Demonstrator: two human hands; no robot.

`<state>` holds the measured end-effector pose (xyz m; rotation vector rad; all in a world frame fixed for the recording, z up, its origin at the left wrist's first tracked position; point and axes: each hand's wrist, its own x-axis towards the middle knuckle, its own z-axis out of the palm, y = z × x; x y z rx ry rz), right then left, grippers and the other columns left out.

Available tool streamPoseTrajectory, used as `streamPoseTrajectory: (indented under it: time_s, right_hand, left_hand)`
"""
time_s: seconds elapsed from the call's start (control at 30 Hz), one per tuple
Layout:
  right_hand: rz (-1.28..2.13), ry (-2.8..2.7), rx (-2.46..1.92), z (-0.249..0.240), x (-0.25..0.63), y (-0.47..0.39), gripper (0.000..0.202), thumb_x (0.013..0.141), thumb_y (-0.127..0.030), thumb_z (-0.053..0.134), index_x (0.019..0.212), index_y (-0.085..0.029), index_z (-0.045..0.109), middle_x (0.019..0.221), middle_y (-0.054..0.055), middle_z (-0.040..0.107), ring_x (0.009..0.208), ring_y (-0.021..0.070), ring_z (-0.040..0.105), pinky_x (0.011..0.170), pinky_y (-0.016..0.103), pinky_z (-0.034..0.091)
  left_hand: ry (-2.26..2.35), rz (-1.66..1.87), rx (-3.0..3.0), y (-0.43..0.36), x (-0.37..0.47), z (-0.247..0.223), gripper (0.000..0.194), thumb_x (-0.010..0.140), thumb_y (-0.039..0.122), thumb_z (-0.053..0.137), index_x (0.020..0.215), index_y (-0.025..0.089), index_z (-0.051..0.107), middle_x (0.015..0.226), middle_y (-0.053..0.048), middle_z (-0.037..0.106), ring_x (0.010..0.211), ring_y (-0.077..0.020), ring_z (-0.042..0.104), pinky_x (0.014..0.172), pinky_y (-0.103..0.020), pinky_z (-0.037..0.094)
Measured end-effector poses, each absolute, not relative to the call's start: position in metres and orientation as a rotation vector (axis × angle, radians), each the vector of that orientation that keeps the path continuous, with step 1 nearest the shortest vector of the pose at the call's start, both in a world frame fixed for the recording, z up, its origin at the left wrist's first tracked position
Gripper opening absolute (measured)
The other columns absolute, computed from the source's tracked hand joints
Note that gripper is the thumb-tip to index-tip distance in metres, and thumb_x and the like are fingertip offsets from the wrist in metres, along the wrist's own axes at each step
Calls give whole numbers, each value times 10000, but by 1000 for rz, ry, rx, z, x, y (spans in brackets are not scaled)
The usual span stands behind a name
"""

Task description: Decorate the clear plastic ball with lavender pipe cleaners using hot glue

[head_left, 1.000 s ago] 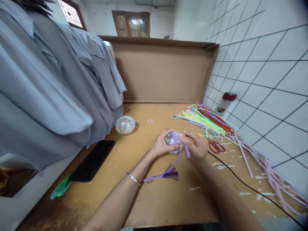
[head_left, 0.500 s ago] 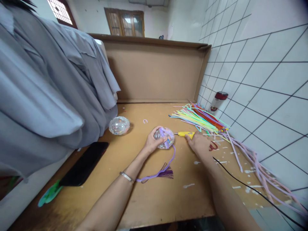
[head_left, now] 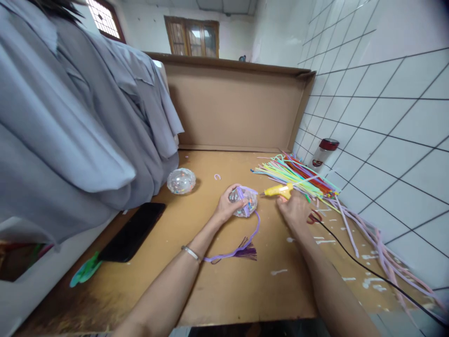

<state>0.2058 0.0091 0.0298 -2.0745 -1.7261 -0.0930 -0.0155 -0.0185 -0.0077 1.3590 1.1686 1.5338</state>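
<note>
My left hand (head_left: 229,205) grips a clear round ball-like piece (head_left: 251,206) from its left side, thumb across the front. Purple pipe cleaner (head_left: 243,195) is wrapped over this piece, and a long purple strand (head_left: 253,232) trails from it down to a dark purple tassel (head_left: 247,252) on the table. My right hand (head_left: 294,208) is closed around a yellow glue gun (head_left: 278,190), whose nozzle points left, close to the ball's right side. From behind that hand runs a black cord (head_left: 354,266).
A second clear ball-like piece (head_left: 181,181) and a black phone (head_left: 132,232) lie to the left, near a person's grey shirt (head_left: 105,121). Colourful pipe cleaners (head_left: 298,173) are heaped at the right, by a red-lidded jar (head_left: 322,152) and the tiled wall. Cardboard (head_left: 235,105) stands behind.
My right hand has raised the glue gun off the table and tilted it, nozzle lower. My left hand keeps its hold on the ball. The whole view has shifted slightly.
</note>
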Motion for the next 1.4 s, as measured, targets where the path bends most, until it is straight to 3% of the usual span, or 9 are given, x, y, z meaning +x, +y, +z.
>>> streamPoseTrajectory:
  time_s: [0.2, 0.43, 1.4]
  right_hand:
    - [-263, -1602, -1705, 39, 198, -1, 397, 797, -495, 532, 969, -152, 634, 815, 108, 691, 727, 254, 605, 618, 305, 341]
    - [-348, -1675, -1373, 37, 192, -6, 291, 810, -474, 501, 834, -195, 581, 754, 81, 654, 678, 228, 575, 614, 306, 369]
    - [-398, -1758, -1176, 37, 195, -7, 245, 858, -427, 508, 832, -196, 585, 712, 68, 641, 662, 220, 581, 614, 301, 399]
  left_hand:
    - [1172, 1520, 1376, -19, -18, -7, 674, 614, 373, 788, 1214, 146, 582, 1093, -82, 689, 1014, -243, 655, 939, -337, 515]
    - [1203, 1486, 1418, -23, -15, 0, 678, 604, 366, 789, 1209, 143, 581, 1104, -88, 686, 1030, -251, 650, 951, -347, 511]
    - [1217, 1468, 1507, -26, -11, 6, 636, 591, 347, 771, 1170, 152, 594, 1149, -87, 662, 1066, -252, 633, 971, -345, 486]
